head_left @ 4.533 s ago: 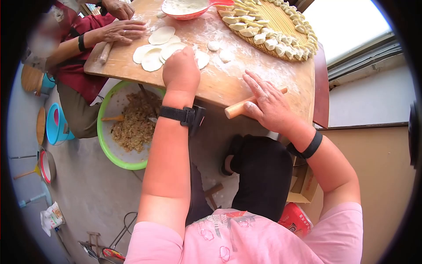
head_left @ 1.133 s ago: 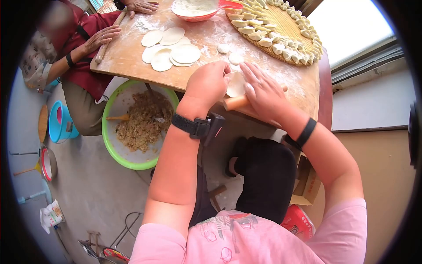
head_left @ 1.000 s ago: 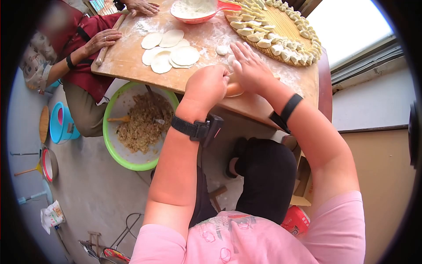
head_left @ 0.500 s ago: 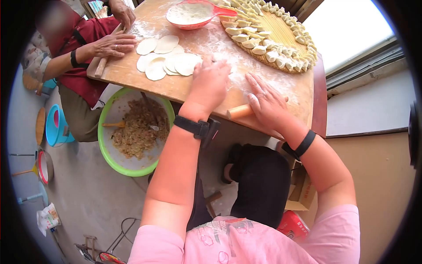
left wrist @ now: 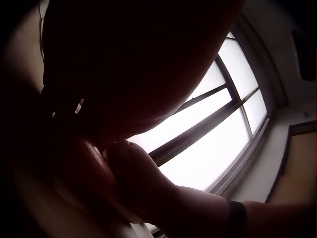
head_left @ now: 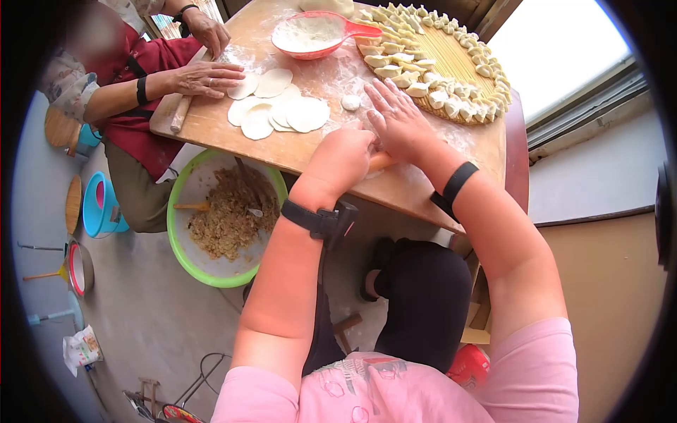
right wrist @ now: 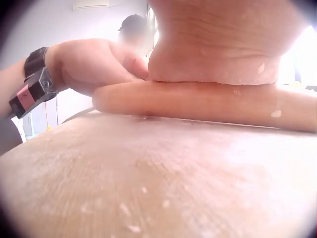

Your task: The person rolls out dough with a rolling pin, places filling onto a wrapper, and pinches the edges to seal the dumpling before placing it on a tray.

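In the head view my left hand [head_left: 343, 156] is curled by the near end of the rolling pin [head_left: 381, 163], its fingertips seeming to pinch a dough piece mostly hidden there. My right hand [head_left: 403, 125] lies with straight fingers across the pin. The right wrist view shows the right palm [right wrist: 213, 49] pressing on top of the pin [right wrist: 198, 104], with the left hand [right wrist: 91, 64] beyond its end. Flat dough rounds [head_left: 307, 114] overlap left of my hands, and one small dough ball [head_left: 350, 103] sits behind them. The left wrist view is very dark.
Dumplings ring a woven tray [head_left: 451, 60] at the back right. A red bowl of flour [head_left: 310, 35] stands behind the rounds. Another person's hands [head_left: 208, 77] work at a second rolling pin [head_left: 181, 113] on the left. A green-rimmed basin [head_left: 176, 240] of filling sits below the table edge.
My left hand has come from beside the dough rounds toward the pin. My right hand has shifted left and farther forward over the pin. The other person's front hand has moved slightly right.
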Available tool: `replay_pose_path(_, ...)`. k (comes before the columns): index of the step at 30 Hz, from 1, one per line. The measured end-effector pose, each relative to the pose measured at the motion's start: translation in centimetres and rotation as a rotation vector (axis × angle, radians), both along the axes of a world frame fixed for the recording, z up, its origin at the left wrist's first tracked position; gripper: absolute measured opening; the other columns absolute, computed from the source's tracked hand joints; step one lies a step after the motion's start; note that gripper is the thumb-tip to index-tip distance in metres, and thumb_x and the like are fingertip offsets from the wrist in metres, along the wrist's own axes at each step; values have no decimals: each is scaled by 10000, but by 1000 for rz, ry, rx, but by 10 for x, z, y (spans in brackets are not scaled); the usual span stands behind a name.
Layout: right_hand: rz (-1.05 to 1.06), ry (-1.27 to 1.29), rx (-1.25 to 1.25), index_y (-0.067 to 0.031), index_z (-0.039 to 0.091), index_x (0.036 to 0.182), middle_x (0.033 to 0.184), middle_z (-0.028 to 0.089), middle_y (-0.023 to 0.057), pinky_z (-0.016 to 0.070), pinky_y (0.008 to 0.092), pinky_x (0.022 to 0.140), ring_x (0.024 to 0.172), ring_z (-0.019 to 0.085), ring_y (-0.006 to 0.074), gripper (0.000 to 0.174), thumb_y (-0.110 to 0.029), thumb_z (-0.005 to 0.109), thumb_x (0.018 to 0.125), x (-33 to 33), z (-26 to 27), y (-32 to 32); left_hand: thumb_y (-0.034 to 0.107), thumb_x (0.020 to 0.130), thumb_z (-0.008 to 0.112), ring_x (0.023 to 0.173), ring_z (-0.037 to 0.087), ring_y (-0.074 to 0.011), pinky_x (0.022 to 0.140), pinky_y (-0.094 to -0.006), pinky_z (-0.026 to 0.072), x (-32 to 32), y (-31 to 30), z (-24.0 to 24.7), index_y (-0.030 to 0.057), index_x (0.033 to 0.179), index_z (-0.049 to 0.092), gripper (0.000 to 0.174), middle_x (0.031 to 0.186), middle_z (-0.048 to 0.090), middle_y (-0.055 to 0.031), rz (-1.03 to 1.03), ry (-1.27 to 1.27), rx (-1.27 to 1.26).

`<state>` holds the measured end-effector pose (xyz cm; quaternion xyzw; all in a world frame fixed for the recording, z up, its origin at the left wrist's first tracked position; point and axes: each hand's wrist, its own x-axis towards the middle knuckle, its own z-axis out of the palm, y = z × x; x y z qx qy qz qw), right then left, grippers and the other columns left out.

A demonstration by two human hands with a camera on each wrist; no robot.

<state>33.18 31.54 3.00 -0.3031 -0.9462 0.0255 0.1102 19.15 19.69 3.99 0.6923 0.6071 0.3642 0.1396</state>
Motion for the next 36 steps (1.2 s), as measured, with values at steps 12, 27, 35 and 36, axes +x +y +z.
replay_pose_path(12, -106, 52, 13, -86, 375, 1525, 1561, 379, 207, 286, 436, 1197, 1455, 346, 376, 528, -330, 383, 1057, 9, -10, -25, 107, 864, 650, 890, 669, -386, 826, -457, 522, -4, -12, -2, 0, 904, 708, 129, 898, 693, -228, 131, -15, -128)
replay_pose_path(27, -69, 3, -160, -66, 322, 1545, 1575, 351, 220, 251, 426, 1211, 1482, 301, 353, 573, -355, 365, 1053, 18, 5, -55, 91, 861, 650, 888, 666, -386, 815, -442, 526, -15, -14, 5, -7, 933, 712, 137, 918, 698, -222, 73, -93, -203)
replay_pose_path(35, -11, -42, 111, -78, 326, 1548, 1593, 344, 183, 210, 441, 1230, 1496, 279, 343, 568, -350, 348, 1050, -8, -24, -11, 146, 901, 610, 922, 662, -393, 833, -461, 517, -11, -11, -1, -9, 959, 706, 191, 934, 696, -223, 92, 33, -144)
replay_pose_path(36, 151, -265, 364, -67, 362, 1528, 1572, 373, 191, 260, 434, 1214, 1476, 316, 362, 543, -291, 392, 1035, 10, -8, -30, 143, 902, 610, 921, 663, -392, 834, -459, 517, -9, -11, 0, -6, 958, 706, 186, 932, 697, -221, 86, 48, -138)
